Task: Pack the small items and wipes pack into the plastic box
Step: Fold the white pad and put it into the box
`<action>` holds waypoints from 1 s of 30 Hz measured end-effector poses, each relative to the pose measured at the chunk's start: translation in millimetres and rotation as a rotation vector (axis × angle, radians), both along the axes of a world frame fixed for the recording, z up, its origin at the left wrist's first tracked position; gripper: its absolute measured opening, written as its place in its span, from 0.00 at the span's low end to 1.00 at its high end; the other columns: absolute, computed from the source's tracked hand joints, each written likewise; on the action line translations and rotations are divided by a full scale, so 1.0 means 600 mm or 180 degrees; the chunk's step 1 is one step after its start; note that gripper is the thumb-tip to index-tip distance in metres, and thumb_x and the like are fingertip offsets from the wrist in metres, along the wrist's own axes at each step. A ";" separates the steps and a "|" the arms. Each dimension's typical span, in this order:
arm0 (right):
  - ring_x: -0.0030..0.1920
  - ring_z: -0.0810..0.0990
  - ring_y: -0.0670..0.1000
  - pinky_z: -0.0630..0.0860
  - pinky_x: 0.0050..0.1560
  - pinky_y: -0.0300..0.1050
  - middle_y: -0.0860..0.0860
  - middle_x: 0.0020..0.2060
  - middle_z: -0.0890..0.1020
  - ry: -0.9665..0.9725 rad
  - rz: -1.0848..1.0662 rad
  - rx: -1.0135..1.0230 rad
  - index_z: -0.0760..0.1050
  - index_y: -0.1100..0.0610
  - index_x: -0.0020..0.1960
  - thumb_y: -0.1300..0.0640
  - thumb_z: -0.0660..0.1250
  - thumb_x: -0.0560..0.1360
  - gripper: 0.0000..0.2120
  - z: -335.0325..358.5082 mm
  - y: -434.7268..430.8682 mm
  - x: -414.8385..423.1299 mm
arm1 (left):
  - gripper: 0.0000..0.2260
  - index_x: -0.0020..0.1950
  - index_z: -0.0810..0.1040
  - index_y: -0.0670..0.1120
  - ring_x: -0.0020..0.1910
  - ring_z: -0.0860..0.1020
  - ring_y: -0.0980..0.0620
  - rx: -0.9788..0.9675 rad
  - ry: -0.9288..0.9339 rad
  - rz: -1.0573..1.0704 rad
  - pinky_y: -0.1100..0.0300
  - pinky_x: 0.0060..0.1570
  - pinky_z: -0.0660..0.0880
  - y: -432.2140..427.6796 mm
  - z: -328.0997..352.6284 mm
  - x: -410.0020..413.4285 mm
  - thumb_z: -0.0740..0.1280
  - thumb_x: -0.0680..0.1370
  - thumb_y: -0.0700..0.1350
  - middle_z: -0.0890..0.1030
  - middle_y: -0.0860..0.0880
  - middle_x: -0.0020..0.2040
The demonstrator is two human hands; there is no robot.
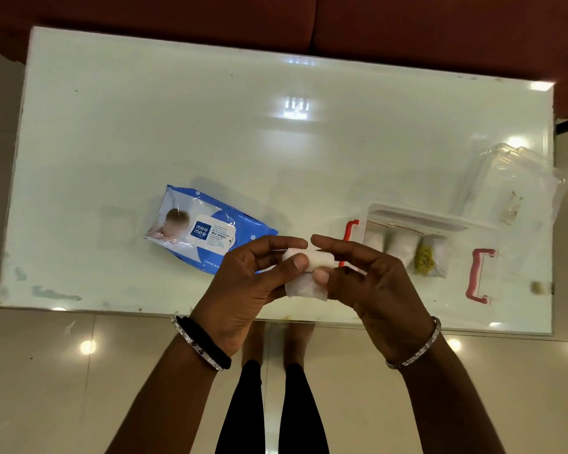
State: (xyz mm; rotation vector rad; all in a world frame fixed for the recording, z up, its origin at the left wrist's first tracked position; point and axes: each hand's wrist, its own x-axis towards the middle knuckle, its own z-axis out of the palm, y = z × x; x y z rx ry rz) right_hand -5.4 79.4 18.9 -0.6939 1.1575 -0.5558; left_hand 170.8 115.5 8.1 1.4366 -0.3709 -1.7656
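Both hands hold a small white gauze roll [318, 261] above the table's near edge, a loose end hanging below it. My left hand [246, 283] pinches its left side and my right hand [371, 276] its right side. A blue wet wipes pack [200, 229] lies flat on the table just left of my hands. The clear plastic box [440, 224] with red latches stands to the right. Inside it are zip bags with white rolls [400, 245] and a yellow item [425, 257].
The box's clear lid [512, 185] lies behind it at the table's right edge. The glossy white table [243, 126] has a red sofa behind it. A small yellowish scrap [537, 287] sits near the right front corner. My legs show below on a tiled floor.
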 end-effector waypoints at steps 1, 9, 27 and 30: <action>0.44 0.85 0.57 0.81 0.44 0.47 0.59 0.48 0.85 -0.0040 -0.0061 0.0160 0.82 0.57 0.59 0.54 0.76 0.64 0.24 0.001 0.000 0.001 | 0.16 0.50 0.84 0.51 0.50 0.85 0.48 -0.0042 -0.0026 -0.0023 0.60 0.42 0.82 0.002 0.000 -0.001 0.74 0.63 0.50 0.86 0.48 0.48; 0.40 0.88 0.57 0.82 0.37 0.46 0.57 0.41 0.88 0.0444 -0.0044 -0.0005 0.83 0.61 0.51 0.53 0.73 0.67 0.16 -0.008 0.007 0.009 | 0.19 0.55 0.81 0.49 0.52 0.84 0.53 -0.0165 -0.0208 -0.0250 0.59 0.43 0.82 0.007 -0.001 0.000 0.74 0.65 0.43 0.84 0.51 0.55; 0.47 0.86 0.59 0.83 0.43 0.47 0.60 0.49 0.86 0.0163 -0.0171 0.0429 0.83 0.58 0.55 0.47 0.73 0.64 0.23 -0.015 0.001 0.003 | 0.18 0.53 0.84 0.52 0.51 0.84 0.52 0.0313 -0.0074 -0.0327 0.61 0.42 0.81 -0.003 -0.009 -0.002 0.74 0.64 0.50 0.86 0.50 0.50; 0.42 0.87 0.57 0.82 0.37 0.44 0.57 0.44 0.87 0.0274 -0.0072 0.0376 0.83 0.59 0.52 0.50 0.71 0.68 0.18 -0.019 0.000 0.007 | 0.18 0.52 0.84 0.52 0.50 0.85 0.53 0.0276 -0.0040 -0.0326 0.62 0.41 0.81 -0.004 -0.009 0.000 0.75 0.62 0.48 0.86 0.53 0.49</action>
